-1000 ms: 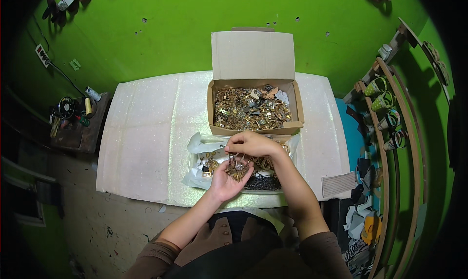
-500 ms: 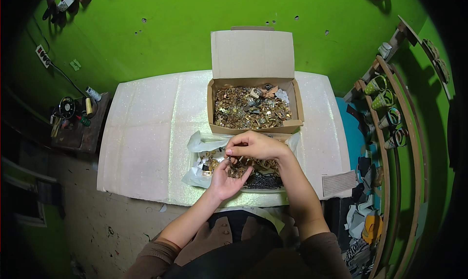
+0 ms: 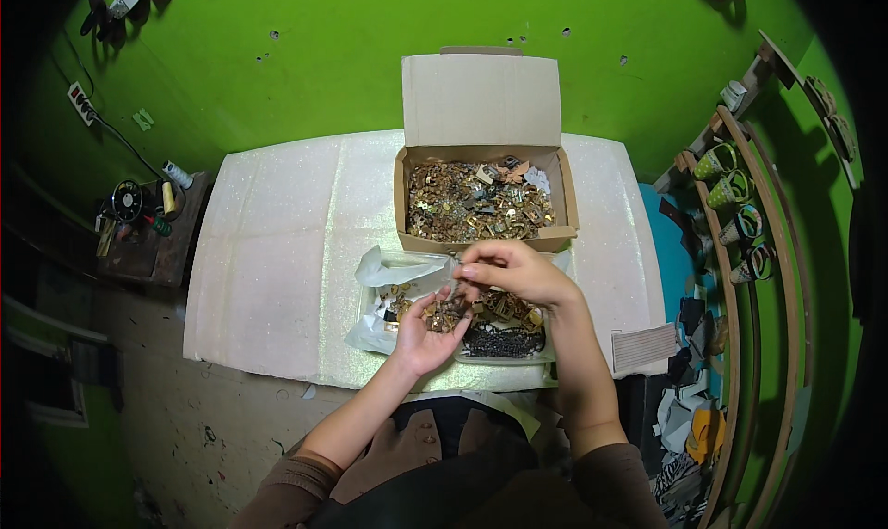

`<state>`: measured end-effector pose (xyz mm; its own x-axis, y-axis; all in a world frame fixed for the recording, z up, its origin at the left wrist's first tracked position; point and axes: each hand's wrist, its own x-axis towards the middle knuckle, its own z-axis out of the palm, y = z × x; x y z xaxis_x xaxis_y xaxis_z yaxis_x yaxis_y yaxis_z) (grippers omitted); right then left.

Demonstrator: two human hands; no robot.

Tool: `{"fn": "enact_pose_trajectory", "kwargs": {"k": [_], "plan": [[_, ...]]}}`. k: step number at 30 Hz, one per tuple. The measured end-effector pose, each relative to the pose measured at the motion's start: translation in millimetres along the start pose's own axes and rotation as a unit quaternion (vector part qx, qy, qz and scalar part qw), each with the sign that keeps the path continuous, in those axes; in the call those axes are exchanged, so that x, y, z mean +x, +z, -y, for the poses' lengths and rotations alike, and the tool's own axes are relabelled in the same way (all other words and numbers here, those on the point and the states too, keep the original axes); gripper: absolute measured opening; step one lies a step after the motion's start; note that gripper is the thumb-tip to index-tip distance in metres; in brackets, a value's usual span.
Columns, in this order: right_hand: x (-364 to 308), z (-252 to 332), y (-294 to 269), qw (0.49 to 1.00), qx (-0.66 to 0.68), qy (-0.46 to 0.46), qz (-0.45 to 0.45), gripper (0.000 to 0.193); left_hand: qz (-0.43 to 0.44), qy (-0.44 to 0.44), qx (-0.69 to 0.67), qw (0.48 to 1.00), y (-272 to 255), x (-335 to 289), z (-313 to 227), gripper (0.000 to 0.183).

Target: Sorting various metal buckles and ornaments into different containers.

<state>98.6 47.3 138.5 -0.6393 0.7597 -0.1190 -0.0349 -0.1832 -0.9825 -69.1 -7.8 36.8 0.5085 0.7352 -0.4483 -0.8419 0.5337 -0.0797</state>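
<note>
Cupped palm up, my left hand carries a small heap of bronze-coloured metal fittings. Above and right of it my right hand is held with thumb and forefinger pinched together; whatever is between them is too small to make out. Under both hands lies a shallow tray lined with white plastic. Gold-coloured metal pieces and a heap of small black pieces fill its right side. More gold pieces show at its left, partly hidden by my left hand.
Behind the tray, an open cardboard box holds many mixed metal fittings. A ridged grey-beige piece lies at the right edge of the whitish table. Thread spools stand on a side table at left; a wooden rack is at right.
My right hand has moved right and slightly away from my left palm, uncovering more of the fittings there. My left hand has shifted only slightly.
</note>
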Motion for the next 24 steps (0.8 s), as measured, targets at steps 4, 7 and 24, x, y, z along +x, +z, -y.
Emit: {"fn": "enact_pose_trajectory", "kwargs": {"k": [4, 7, 24], "plan": [[-25, -27, -21, 0.999, -0.001, 0.041, -0.026, 0.018, 0.002, -0.006, -0.088, 0.996, -5, 0, -11, 0.017], [-38, -61, -34, 0.986, -0.036, 0.159, -0.022, 0.019, -0.009, 0.014, -0.103, 0.995, -2, 2, -17, 0.016], [-71, -117, -24, 0.876, -0.424, 0.226, 0.044, 0.024, 0.021, 0.015, -0.071, 0.997, 0, 6, -17, 0.016]]}}
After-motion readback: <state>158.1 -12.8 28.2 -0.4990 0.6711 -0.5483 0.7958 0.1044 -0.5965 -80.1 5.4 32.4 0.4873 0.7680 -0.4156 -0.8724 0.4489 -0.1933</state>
